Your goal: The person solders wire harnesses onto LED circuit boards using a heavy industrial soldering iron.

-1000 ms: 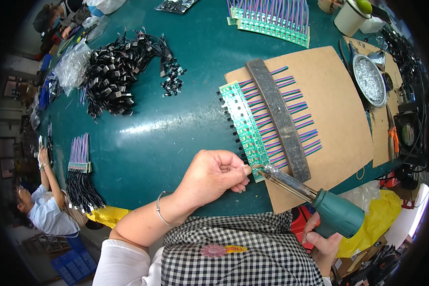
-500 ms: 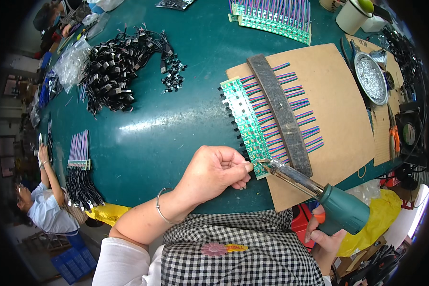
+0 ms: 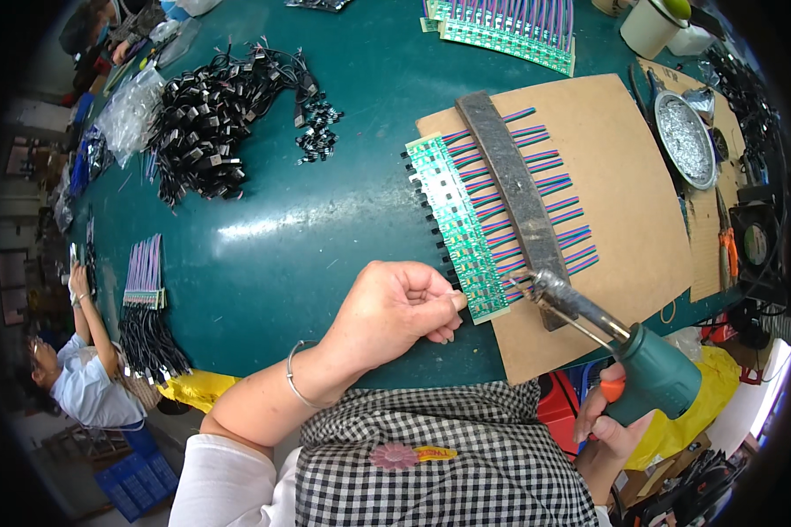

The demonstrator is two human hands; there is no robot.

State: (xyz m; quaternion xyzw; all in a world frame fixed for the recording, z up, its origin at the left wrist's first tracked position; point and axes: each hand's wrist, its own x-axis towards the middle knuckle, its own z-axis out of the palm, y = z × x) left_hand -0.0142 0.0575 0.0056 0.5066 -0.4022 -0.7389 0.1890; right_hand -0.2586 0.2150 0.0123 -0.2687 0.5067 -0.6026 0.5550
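Observation:
My right hand (image 3: 611, 430) grips a green soldering gun (image 3: 655, 373) by its handle. The gun's metal tip hovers just right of the near end of a green circuit board strip (image 3: 457, 228), over the wires. My left hand (image 3: 400, 307) is closed in a pinch against the strip's near left edge; what lies between the fingertips is too small to make out. Small black parts line that left edge. Multicoloured wires (image 3: 554, 183) run from the strip's right side beneath a dark metal bar (image 3: 514, 189), which lies across them on a brown board (image 3: 624, 202).
Black cables with plugs (image 3: 202, 132) are heaped at the far left. Finished-looking wired strips lie at the back (image 3: 510, 39) and at the left (image 3: 145, 285). A round metal dish (image 3: 685, 140) stands at right. A co-worker (image 3: 92, 369) sits at the left edge.
The soldering gun has moved right and slightly up, its tip shifting off the strip's end toward the wires. My left hand keeps nearly the same place and pinch.

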